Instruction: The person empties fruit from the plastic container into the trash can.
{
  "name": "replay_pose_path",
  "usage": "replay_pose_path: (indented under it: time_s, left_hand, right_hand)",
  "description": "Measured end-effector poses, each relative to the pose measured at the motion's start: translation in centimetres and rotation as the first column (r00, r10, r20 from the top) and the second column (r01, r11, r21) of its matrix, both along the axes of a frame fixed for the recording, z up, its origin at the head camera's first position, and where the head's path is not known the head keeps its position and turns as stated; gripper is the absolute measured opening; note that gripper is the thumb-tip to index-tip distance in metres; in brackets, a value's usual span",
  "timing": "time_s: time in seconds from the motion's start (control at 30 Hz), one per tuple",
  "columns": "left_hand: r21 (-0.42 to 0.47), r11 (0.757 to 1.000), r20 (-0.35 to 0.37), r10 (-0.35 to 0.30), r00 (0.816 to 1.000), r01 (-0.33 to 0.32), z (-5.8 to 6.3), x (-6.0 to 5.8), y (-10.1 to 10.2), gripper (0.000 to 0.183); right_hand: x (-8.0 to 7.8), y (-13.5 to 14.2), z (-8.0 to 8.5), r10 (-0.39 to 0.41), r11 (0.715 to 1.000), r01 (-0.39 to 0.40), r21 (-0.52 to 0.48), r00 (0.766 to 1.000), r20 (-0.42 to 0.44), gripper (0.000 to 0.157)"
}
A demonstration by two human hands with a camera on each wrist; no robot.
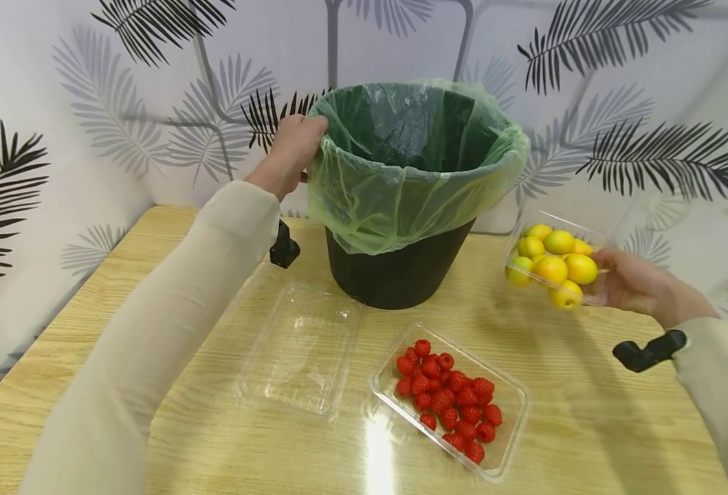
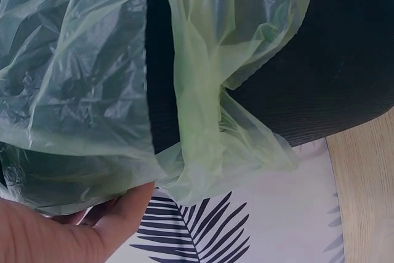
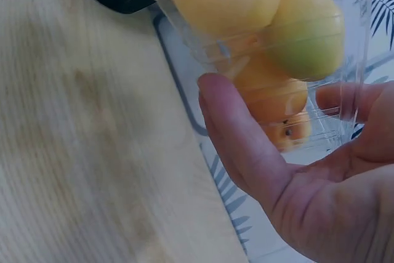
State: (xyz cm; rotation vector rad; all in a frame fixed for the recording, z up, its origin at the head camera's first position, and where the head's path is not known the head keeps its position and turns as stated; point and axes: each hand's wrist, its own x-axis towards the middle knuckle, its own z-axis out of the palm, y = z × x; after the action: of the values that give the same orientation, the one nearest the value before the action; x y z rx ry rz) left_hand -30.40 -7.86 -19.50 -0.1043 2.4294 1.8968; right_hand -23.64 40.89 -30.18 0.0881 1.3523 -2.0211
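Observation:
At the bin's left edge, my left hand (image 1: 293, 148) grips the rim, with the thumb also in the left wrist view. A green translucent bag (image 1: 388, 199) lines the black trash bin (image 1: 394, 275) and folds over its rim. My right hand (image 1: 638, 285) holds a clear plastic container (image 3: 351, 35), tilted and raised off the table at the right. Several small yellow fruits (image 1: 549, 270), some greenish, lie in it. In the right wrist view, fingers press on the container's outside. The bin's bottom is hidden.
A clear container (image 1: 515, 430) of red raspberries (image 1: 444, 399) sits on the wooden table (image 1: 215, 440) in front of the bin. To its left lies another clear plastic container (image 1: 295, 350). A leaf-patterned curtain (image 1: 153, 124) hangs close behind the bin.

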Motion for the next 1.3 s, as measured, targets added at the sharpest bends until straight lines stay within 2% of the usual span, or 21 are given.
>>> replay_pose_path:
  time_s: [0.07,0.13,0.3,0.5,0.63,0.83,1.0,1.3]
  left_hand:
    - [-0.001,1.000,-0.007,0.001,1.000,-0.001,-0.1,0.0,0.0,0.016]
    - [0.003,1.000,-0.011,0.000,1.000,0.000,-0.1,0.0,0.0,0.015]
    - [0.003,1.000,-0.018,-0.003,1.000,0.003,0.0,0.0,0.1,0.014]
    - [0.002,1.000,-0.012,-0.008,1.000,0.008,0.0,0.0,0.1,0.016]
    - [0.005,1.000,-0.010,0.003,1.000,-0.003,-0.1,-0.1,0.1,0.016]
    - [0.010,1.000,-0.009,0.004,1.000,-0.004,-0.2,-0.1,0.1,0.016]
    - [0.005,1.000,-0.008,-0.003,1.000,0.003,-0.1,-0.1,0.0,0.015]
    - [0.008,1.000,-0.013,-0.002,1.000,0.002,-0.1,0.0,0.0,0.013]
  right_hand:
    - [0.1,0.1,0.7,-0.119,0.990,0.117,0.076,0.993,0.025,0.030]
    - [0.0,0.1,1.3,-0.190,0.977,0.186,0.106,0.981,0.032,0.024]
    - [-0.1,0.3,2.9,-0.263,0.959,0.261,0.114,0.965,0.006,0.021]
    - [-0.2,0.5,4.8,-0.301,0.947,0.300,0.113,0.954,-0.010,0.026]
    - [-0.6,0.5,6.4,-0.328,0.932,0.328,0.154,0.944,-0.025,0.029]
    - [-1.3,0.2,8.7,-0.369,0.904,0.373,0.210,0.927,-0.059,0.044]
    - [-1.6,0.0,10.2,-0.371,0.892,0.387,0.232,0.922,-0.110,0.043]
    - [-2.2,0.1,13.1,-0.394,0.876,0.415,0.244,0.910,-0.132,0.048]
